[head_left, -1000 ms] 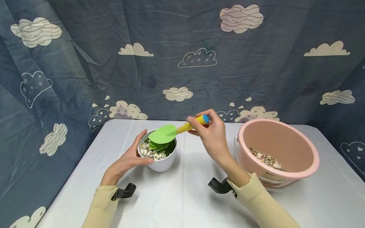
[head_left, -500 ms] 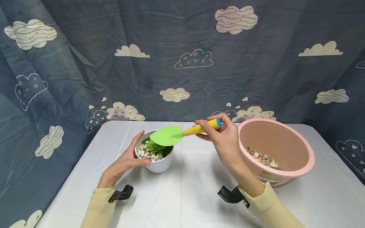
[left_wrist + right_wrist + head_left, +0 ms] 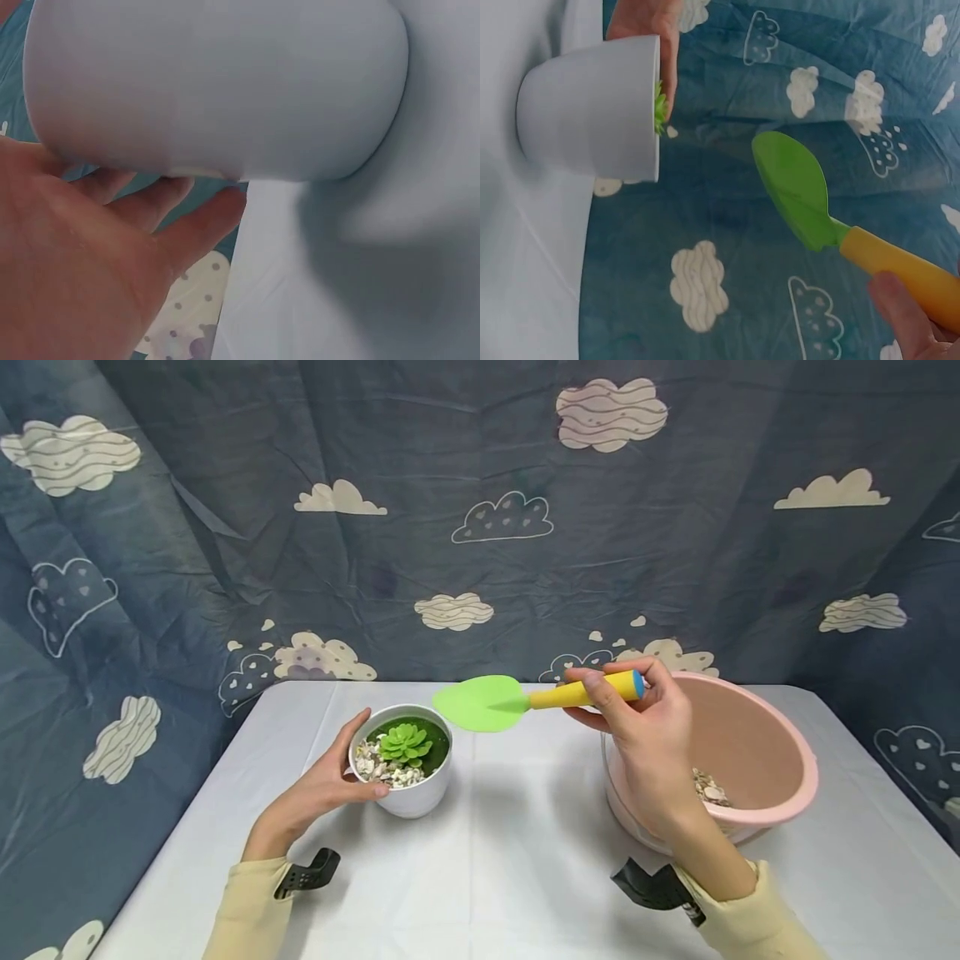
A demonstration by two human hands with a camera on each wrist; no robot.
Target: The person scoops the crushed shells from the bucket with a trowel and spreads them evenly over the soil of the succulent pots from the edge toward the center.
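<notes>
A white flower pot (image 3: 417,800) stands upright on the table, left of the middle in the head view. Inside it a green succulent (image 3: 406,744) sits among pale pebbles (image 3: 378,768), which cover its left and front part; the rest of the surface is dark green. My left hand (image 3: 318,791) holds the pot from its left side, thumb at the near rim and fingers toward the back. My right hand (image 3: 651,735) grips the yellow handle of a toy trowel (image 3: 483,703). Its green blade is in the air just right of the pot, apart from it, and looks bare.
A pink bucket (image 3: 757,735) stands at the right, partly behind my right hand and forearm, with mixed pebbles (image 3: 708,787) at its bottom. White cloth covers the table (image 3: 517,860). A dark cloud-patterned curtain (image 3: 420,527) hangs close behind and at the left.
My right hand has carried the trowel from above the pot to the right, toward the bucket, uncovering the succulent. My left hand stays on the pot. The head view has shifted slightly.
</notes>
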